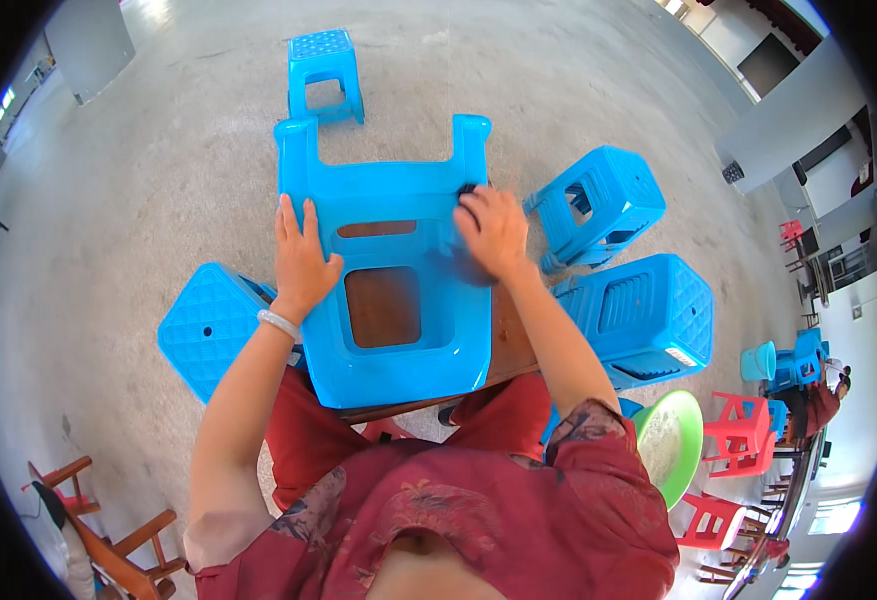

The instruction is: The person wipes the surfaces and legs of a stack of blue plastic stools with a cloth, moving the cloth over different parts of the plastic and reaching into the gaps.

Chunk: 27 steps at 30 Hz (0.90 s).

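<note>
A blue plastic stool [401,379] lies on its side on a brown wooden table [509,337] in front of me, legs pointing away and its open underside partly visible. My left hand [302,259] holds the stool's left side, with the fingers along the leg and the thumb apart. On the right side of the stool, my right hand [494,229] is curled around a dark object [468,268], blurred by motion. I cannot tell whether that object is a cloth or a scrubber.
Blue stools stand beyond [324,75], at left [205,322] and in stacks at right [599,202], [641,322]. A green basin [690,442] of cloudy liquid sits near my right elbow. Red stools [742,431] and a seated person [821,401] are farther right; wooden furniture [119,555] is lower left.
</note>
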Tool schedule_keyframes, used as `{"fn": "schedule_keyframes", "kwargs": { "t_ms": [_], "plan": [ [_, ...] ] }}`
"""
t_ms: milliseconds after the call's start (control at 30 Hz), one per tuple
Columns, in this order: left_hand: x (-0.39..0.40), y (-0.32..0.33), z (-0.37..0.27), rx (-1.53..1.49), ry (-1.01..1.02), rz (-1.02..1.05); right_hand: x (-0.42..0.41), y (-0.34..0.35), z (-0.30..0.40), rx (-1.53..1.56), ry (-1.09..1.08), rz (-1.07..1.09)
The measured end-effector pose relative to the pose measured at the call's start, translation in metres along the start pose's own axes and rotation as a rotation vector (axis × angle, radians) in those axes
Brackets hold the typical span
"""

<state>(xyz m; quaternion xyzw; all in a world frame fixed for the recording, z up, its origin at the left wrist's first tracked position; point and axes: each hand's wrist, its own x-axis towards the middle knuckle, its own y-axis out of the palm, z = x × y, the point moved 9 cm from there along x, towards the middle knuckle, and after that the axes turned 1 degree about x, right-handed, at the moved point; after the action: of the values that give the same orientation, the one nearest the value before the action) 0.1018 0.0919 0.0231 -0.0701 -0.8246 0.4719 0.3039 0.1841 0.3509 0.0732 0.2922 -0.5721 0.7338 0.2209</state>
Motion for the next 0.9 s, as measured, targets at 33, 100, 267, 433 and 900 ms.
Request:
{"fn": "schedule_keyframes", "kwargs": {
  "t_ms": [33, 100, 267, 433, 900],
  "plan": [
    [0.001, -0.001, 0.0, 0.03, 0.005, -0.011, -0.014, -0.005, 0.02, 0.013, -0.006, 0.052],
    [0.002, 0.002, 0.0, 0.04, 0.003, -0.01, -0.047, -0.013, 0.057, -0.039, -0.028, 0.139],
    [0.002, 0.009, 0.003, 0.046, -0.032, 0.013, -0.103, -0.038, 0.124, 0.05, 0.031, 0.304],
    [0.006, 0.01, 0.002, 0.028, -0.034, -0.004, -0.126, -0.044, 0.119, -0.066, -0.01, 0.25],
    [0.019, 0.042, 0.032, -0.43, -0.168, 0.167, 0.001, 0.031, 0.0, -0.095, 0.216, -0.091]
  ]
}}
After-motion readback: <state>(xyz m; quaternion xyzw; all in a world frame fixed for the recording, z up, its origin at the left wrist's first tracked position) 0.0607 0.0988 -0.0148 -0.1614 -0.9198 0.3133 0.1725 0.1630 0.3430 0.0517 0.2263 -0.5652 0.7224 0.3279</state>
